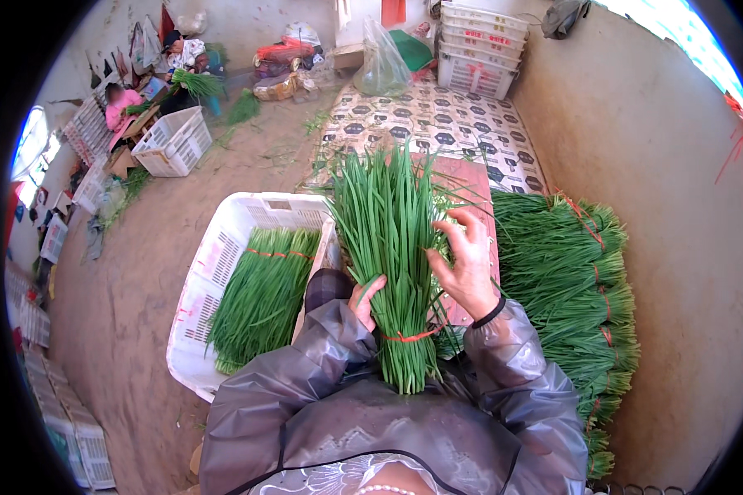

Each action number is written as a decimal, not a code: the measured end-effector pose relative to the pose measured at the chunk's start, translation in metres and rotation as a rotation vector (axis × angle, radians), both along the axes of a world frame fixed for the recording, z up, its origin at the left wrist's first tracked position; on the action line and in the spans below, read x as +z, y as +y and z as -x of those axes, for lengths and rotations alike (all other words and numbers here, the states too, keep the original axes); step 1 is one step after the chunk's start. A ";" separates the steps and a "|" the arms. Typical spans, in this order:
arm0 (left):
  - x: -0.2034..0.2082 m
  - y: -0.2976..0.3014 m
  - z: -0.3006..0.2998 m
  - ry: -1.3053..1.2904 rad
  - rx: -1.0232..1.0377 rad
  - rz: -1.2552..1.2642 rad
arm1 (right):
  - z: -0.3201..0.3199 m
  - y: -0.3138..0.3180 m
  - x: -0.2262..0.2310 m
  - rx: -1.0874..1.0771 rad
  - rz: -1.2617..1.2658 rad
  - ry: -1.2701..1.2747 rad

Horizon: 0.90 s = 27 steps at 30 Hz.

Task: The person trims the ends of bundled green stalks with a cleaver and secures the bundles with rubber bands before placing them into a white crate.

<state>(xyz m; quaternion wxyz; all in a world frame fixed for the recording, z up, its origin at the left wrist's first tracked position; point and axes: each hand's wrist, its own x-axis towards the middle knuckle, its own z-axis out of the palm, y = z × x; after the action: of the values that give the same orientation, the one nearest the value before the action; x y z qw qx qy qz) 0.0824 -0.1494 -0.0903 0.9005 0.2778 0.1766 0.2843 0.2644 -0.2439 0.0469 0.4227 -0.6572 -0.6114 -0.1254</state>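
Note:
A bundle of long green chives stands upright in my lap, tied near its cut end with a red band. My left hand grips the bundle's lower part from the left, just above the band. My right hand rests against the bundle's right side, fingers spread among the leaves. Both arms wear grey shiny sleeves.
A white plastic crate at my left holds tied chive bundles. A stack of tied bundles lies along the wall on my right. A patterned mat, stacked crates and a plastic bag lie ahead. Another person sits far left by a white crate.

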 end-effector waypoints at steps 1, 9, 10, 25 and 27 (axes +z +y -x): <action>-0.001 0.000 0.001 -0.003 -0.006 -0.005 | 0.006 0.002 0.003 -0.027 0.096 -0.085; 0.034 -0.008 0.010 -0.195 -0.287 0.101 | -0.035 0.040 -0.027 -0.167 0.206 -0.451; 0.024 -0.004 0.010 -0.172 -0.288 0.127 | -0.046 0.043 -0.021 -0.197 0.131 -0.478; 0.002 -0.005 -0.001 0.115 -0.139 -0.261 | 0.004 0.006 -0.062 0.059 0.469 0.754; 0.007 -0.008 -0.007 0.157 -0.074 -0.315 | 0.018 0.021 -0.100 0.142 0.172 0.884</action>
<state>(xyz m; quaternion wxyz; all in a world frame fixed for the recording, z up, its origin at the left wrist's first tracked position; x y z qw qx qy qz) 0.0896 -0.1569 -0.0837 0.8390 0.4430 0.1895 0.2526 0.2463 -0.2232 -0.0527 0.5947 -0.6366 -0.4239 0.2478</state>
